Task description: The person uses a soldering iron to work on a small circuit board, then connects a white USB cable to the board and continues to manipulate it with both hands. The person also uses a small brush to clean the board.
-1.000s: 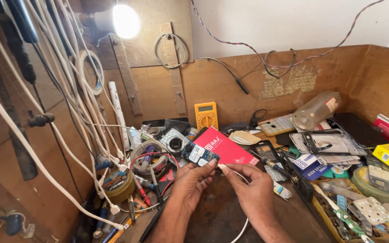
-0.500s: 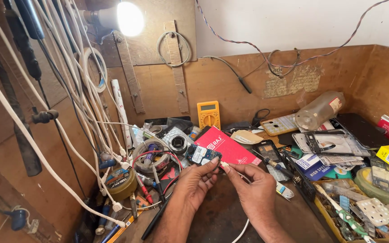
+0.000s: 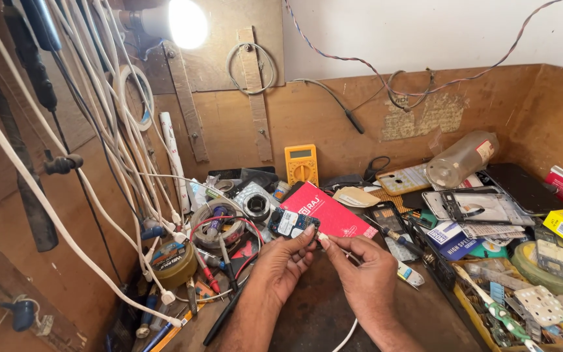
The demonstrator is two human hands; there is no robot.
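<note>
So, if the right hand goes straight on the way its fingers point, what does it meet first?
Probably the small circuit board that the left hand holds; the right hand points up-left at it, though depth is unclear.

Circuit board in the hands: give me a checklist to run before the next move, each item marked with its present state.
1. Left hand grips the small circuit board by its lower edge: ok.
2. Right hand fingers pinch something at the board's right corner: ok; what they pinch: cannot tell.
3. Board lifted off the bench, in front of the red box: ok.
4. Lamp lit above the work: ok.
5. Yellow meter upright against the back wall, untouched: ok.
6. White wire under the right wrist, whether joined to the board: cannot tell.
</note>
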